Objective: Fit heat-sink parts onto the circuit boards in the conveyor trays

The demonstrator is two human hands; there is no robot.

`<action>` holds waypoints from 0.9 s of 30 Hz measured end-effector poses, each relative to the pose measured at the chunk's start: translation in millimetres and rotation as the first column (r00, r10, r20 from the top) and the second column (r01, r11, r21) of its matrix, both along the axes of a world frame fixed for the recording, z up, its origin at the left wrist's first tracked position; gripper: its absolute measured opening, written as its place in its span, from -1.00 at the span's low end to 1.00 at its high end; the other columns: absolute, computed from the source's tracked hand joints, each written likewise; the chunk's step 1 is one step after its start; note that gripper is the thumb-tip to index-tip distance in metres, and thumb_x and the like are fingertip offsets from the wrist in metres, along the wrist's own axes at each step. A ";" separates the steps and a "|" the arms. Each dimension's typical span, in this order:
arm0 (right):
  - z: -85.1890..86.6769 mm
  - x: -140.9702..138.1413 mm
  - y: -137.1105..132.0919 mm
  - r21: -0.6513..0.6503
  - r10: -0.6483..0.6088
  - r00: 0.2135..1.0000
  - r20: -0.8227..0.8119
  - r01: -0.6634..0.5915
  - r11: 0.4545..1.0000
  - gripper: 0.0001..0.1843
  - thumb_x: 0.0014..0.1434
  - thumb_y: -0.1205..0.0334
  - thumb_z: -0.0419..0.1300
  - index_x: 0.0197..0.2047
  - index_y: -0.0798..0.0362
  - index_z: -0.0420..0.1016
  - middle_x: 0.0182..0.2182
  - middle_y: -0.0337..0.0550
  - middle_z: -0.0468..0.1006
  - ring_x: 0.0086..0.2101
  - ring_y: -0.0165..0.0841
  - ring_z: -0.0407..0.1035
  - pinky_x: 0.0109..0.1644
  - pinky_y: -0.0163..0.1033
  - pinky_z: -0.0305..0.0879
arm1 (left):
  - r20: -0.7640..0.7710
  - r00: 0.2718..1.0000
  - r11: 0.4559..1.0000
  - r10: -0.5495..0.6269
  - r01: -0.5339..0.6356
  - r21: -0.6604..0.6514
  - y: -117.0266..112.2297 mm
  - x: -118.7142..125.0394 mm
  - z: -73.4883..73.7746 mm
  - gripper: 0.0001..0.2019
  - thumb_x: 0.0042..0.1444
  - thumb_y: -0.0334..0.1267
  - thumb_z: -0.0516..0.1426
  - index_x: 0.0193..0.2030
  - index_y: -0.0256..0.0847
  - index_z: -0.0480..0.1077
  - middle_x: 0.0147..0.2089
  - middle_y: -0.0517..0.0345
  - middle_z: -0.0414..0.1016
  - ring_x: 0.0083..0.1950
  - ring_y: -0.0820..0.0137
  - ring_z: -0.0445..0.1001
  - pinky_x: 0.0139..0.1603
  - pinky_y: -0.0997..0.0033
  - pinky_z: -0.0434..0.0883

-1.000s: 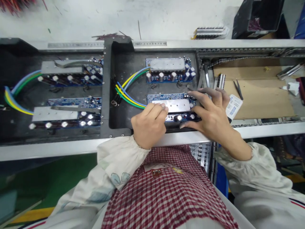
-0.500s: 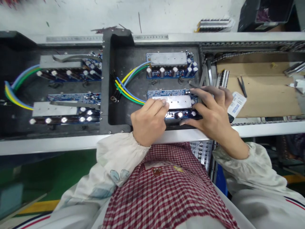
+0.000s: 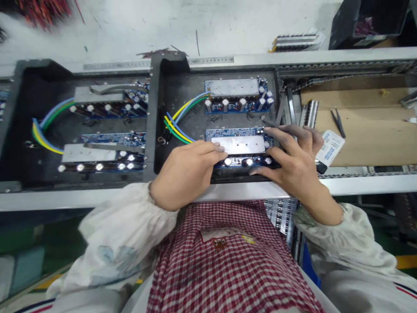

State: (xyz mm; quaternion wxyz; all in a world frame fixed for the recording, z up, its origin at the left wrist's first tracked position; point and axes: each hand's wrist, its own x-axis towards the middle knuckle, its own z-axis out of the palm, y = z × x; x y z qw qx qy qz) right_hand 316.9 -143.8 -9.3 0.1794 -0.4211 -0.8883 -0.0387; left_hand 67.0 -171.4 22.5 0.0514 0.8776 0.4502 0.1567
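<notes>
Left hand (image 3: 185, 171) farther left, one board (image 3: 241, 131) beneath

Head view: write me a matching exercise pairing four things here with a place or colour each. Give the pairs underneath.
1. left hand
2. tweezers
3. apron
4. ruler

A. on the brown cardboard
B. lying along the far rail
C. fingers at the left end of a silver metal plate
D. red-and-white checks

Pairs: 1-C, 2-A, 3-D, 4-B
</notes>
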 end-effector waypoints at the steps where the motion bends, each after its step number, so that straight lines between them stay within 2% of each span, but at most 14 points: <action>1: -0.1 0.4 -0.3 0.005 0.005 1.000 0.000 -0.005 1.000 -0.61 0.11 -0.19 0.18 -0.34 0.00 0.42 0.15 -0.13 0.37 0.12 -0.01 0.19 0.17 0.21 0.04 | -0.006 1.000 0.999 0.017 -0.016 0.051 -0.8 0.9 -3.5 -0.70 0.12 -0.51 0.01 -0.06 -0.25 0.45 -0.12 0.11 0.56 -0.07 0.35 0.51 0.09 0.25 0.47; 3: -0.1 1.1 -1.1 -0.005 0.008 1.000 -0.005 -0.008 1.000 -0.61 0.12 -0.18 0.17 -0.33 0.01 0.43 0.15 -0.11 0.37 0.13 0.00 0.18 0.17 0.22 0.04 | 0.011 0.998 0.987 0.056 -0.057 0.152 -3.8 4.7 -12.8 -0.67 0.13 -0.54 -0.02 -0.05 -0.28 0.44 -0.18 0.12 0.56 -0.07 0.36 0.51 0.19 0.16 0.41; 5: 0.1 1.5 -1.8 -0.045 -0.004 1.000 -0.017 0.003 0.999 -0.62 0.13 -0.17 0.17 -0.31 0.01 0.45 0.16 -0.09 0.35 0.14 0.02 0.15 0.18 0.24 0.02 | 0.055 0.996 0.977 0.068 -0.078 0.199 -7.0 9.4 -21.1 -0.65 0.11 -0.58 -0.05 -0.06 -0.29 0.44 -0.20 0.13 0.54 -0.05 0.38 0.50 0.21 0.19 0.39; 8: -0.1 1.3 -1.9 -0.092 -0.015 1.000 -0.012 0.013 0.996 -0.62 0.13 -0.16 0.16 -0.29 0.01 0.47 0.17 -0.07 0.34 0.15 0.03 0.13 0.18 0.25 -0.01 | 0.065 0.995 0.973 0.082 -0.094 0.210 -7.6 15.1 -24.0 -0.66 0.11 -0.58 -0.06 -0.10 -0.32 0.45 -0.21 0.08 0.52 -0.04 0.35 0.48 0.08 0.30 0.47; 12: -2.8 0.7 -0.2 0.002 -0.015 1.000 -0.022 0.015 1.000 -0.55 0.12 -0.24 0.14 -0.35 0.02 0.43 0.13 -0.10 0.39 0.12 -0.02 0.18 0.17 0.18 0.04 | -0.144 0.988 0.983 0.050 -0.023 0.180 -1.1 18.6 -14.6 -0.70 0.17 -0.49 -0.10 -0.17 -0.40 0.45 -0.29 -0.02 0.48 -0.18 0.27 0.47 -0.20 0.28 0.51; 15: -5.1 0.8 1.5 0.044 -0.017 0.999 -0.052 0.019 0.999 -0.52 0.11 -0.27 0.12 -0.35 0.02 0.41 0.09 -0.09 0.43 0.10 -0.04 0.20 0.15 0.14 0.06 | -0.223 0.974 0.993 0.031 -0.005 0.116 1.0 18.1 -12.9 -0.68 0.19 -0.47 -0.13 -0.13 -0.38 0.43 -0.19 -0.02 0.49 -0.18 0.29 0.44 -0.24 0.30 0.48; 18: -7.8 0.3 2.4 0.025 -0.004 0.998 -0.059 0.006 1.000 -0.53 0.11 -0.26 0.13 -0.32 0.02 0.42 0.07 -0.06 0.44 0.11 -0.03 0.20 0.14 0.15 0.03 | -0.202 0.978 0.994 0.049 -0.027 0.110 -2.0 17.6 -19.3 -0.64 0.22 -0.48 -0.15 0.01 -0.39 0.37 0.00 -0.03 0.47 -0.04 0.27 0.43 -0.16 0.30 0.48; 21: -9.7 -0.9 1.4 0.002 0.009 0.997 -0.073 -0.009 1.000 -0.55 0.10 -0.23 0.16 -0.31 0.03 0.42 0.08 -0.05 0.44 0.11 -0.02 0.20 0.14 0.14 0.02 | -0.172 0.983 0.990 0.061 -0.038 0.134 -7.0 21.0 -24.4 -0.62 0.23 -0.50 -0.13 0.12 -0.41 0.31 0.09 -0.03 0.44 0.02 0.28 0.42 -0.08 0.28 0.47; 24: -2.2 0.5 0.2 -0.006 0.020 0.998 -0.063 -0.020 1.000 -0.58 0.11 -0.18 0.19 -0.30 0.04 0.42 0.08 -0.05 0.44 0.11 -0.02 0.21 0.14 0.14 0.02 | -0.179 0.978 0.974 0.107 -0.067 0.218 -10.2 27.9 -21.5 -0.63 0.19 -0.52 -0.04 0.13 -0.40 0.33 0.09 0.07 0.47 -0.03 0.29 0.44 -0.09 0.34 0.48; 27: 20.8 7.2 7.3 -0.062 0.085 0.995 -0.058 -0.089 0.994 -0.68 0.15 -0.05 0.21 -0.27 0.05 0.43 0.06 -0.02 0.46 0.08 -0.03 0.25 0.12 0.15 0.08 | -0.171 0.978 0.953 0.118 -0.063 0.297 -7.9 33.7 -13.8 -0.66 0.14 -0.53 0.03 0.05 -0.40 0.41 0.00 0.09 0.52 -0.08 0.26 0.46 -0.13 0.32 0.48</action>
